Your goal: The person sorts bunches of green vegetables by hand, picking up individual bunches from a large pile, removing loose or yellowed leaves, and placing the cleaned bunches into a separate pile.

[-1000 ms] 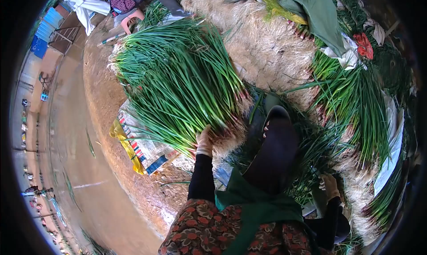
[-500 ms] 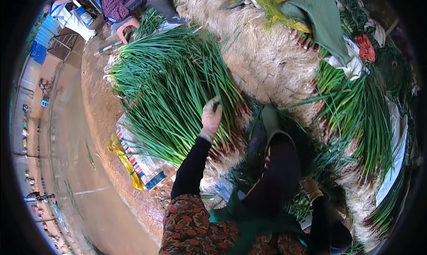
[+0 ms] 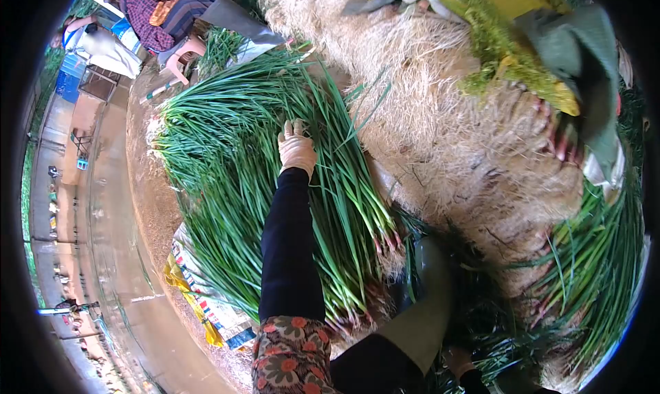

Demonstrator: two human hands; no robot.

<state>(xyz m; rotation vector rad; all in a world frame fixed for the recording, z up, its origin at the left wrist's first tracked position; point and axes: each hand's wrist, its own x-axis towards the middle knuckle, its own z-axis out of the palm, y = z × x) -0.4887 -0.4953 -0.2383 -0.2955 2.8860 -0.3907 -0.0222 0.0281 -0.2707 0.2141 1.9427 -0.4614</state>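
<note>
My left hand [image 3: 297, 150], in a pale glove, rests on the leaves of a broad pile of spring onions [image 3: 240, 160]. Its fingers are slightly bent and apart, and I see nothing held in them. Just right of it lies a loose strip of spring onions with reddish bases and pale roots pointing toward me. Low in the view, my right hand [image 3: 457, 361] is dim and partly cut off near dark green leaves [image 3: 505, 353] by my boot. Its fingers do not show clearly.
A large mound of pale roots [image 3: 447, 119] rises at upper right. More spring onions [image 3: 591, 263] lie at far right, under a green cover [image 3: 584, 57] higher up. A person [image 3: 155, 13] sits by a pink stool [image 3: 184, 57]. A printed sack [image 3: 206, 291] lies beneath the pile.
My left hand has moved up and left, from near the onion bases to farther along the leaves. The camera view has shifted, and my right hand appears lower.
</note>
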